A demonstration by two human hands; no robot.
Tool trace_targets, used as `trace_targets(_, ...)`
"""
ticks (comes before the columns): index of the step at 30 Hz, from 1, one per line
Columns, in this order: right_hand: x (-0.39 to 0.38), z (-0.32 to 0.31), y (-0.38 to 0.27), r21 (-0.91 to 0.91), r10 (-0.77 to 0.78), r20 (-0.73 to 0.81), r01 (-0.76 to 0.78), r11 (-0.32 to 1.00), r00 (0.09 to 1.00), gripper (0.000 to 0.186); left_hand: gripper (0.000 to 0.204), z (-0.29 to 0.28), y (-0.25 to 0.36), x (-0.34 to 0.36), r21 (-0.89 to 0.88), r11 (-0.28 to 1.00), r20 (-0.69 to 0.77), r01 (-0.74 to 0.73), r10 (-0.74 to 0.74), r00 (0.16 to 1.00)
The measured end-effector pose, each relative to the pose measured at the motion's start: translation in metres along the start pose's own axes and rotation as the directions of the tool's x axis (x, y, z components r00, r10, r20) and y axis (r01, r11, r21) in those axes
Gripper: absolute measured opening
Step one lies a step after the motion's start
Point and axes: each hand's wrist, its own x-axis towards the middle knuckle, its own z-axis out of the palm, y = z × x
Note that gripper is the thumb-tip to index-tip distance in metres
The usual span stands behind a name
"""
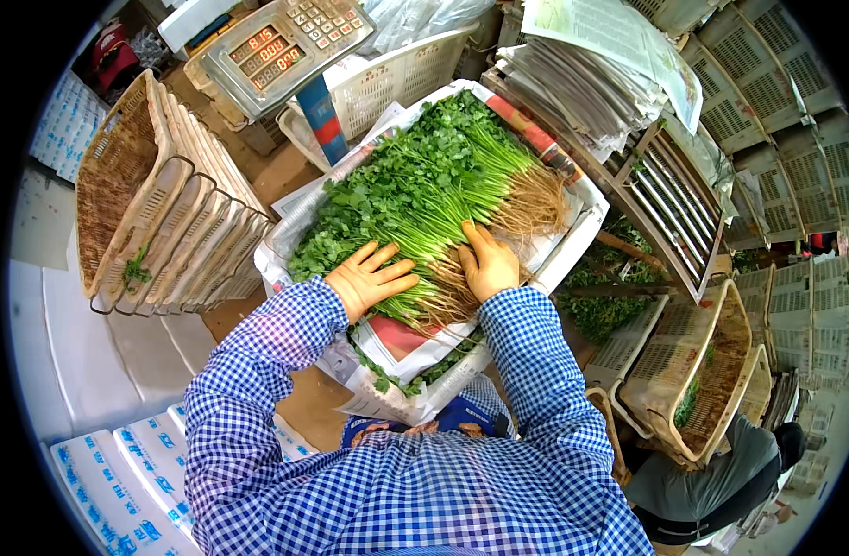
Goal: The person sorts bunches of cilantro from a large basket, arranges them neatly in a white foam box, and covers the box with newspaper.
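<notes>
Green herbs [415, 190]: laid in a thick layer inside the box in front of me, leaves, stems and roots together.
Stem direction: leafy tops point to my left and away; pale roots [533, 202] point to my right. Each stem's long axis slants across the box, while the row runs from the far right down to the near left.
Left grip [387, 271]: palm down, fingers spread wide, resting on the near stems and closed around none.
Right grip [472, 243]: thumb and forefinger parted over the stem bases beside the roots; my other fingers are hidden, so I cannot tell whether they have hold of any.
Box [580, 243]: pale-walled, lined with printed paper [398, 335].
Far-left corner: a blue post [319, 116] stands close by, under a scale [257, 57] with lit red digits.
Right flank: a newspaper stack [572, 93] and a slatted frame [672, 206] crowd the box; open baskets [670, 380] sit nearer me.
Left flank: nested crates [156, 213] lean on their sides.
</notes>
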Motion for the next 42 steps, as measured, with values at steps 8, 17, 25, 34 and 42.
trace_targets(8, 0.000, -0.006, 0.002, -0.163, -0.204, -0.047, 0.194, 0.967, 0.978, 0.042, 0.050, -0.115, 0.019, 0.067, -0.095, 0.994, -0.075, 0.044, -0.051, 0.996)
trace_targets(17, 0.024, -0.051, 0.012, -0.173, -0.228, -0.094, 0.210, 0.962, 0.969, 0.046, 0.035, -0.018, 0.021, 0.136, -0.254, 0.725, -0.293, 0.640, -0.688, 0.663)
trace_targets(25, 0.051, -0.036, 0.020, -0.320, 0.021, 0.076, 0.005, 0.948, 0.997, 0.044, 0.035, -0.016, 0.025, 0.121, -0.291, 0.687, -0.300, 0.666, -0.727, 0.618)
trace_targets(34, 0.017, -0.006, 0.019, -0.150, 0.176, 0.163, -0.152, 0.977, 0.971, 0.052, 0.044, -0.004, -0.003, 0.158, -0.229, 0.734, -0.155, 0.640, -0.676, 0.720)
trace_targets(42, 0.033, -0.018, 0.021, -0.145, 0.242, 0.313, -0.206, 0.968, 0.918, 0.056, 0.048, -0.008, -0.017, 0.166, -0.342, 0.704, 0.029, 0.622, -0.654, 0.756)
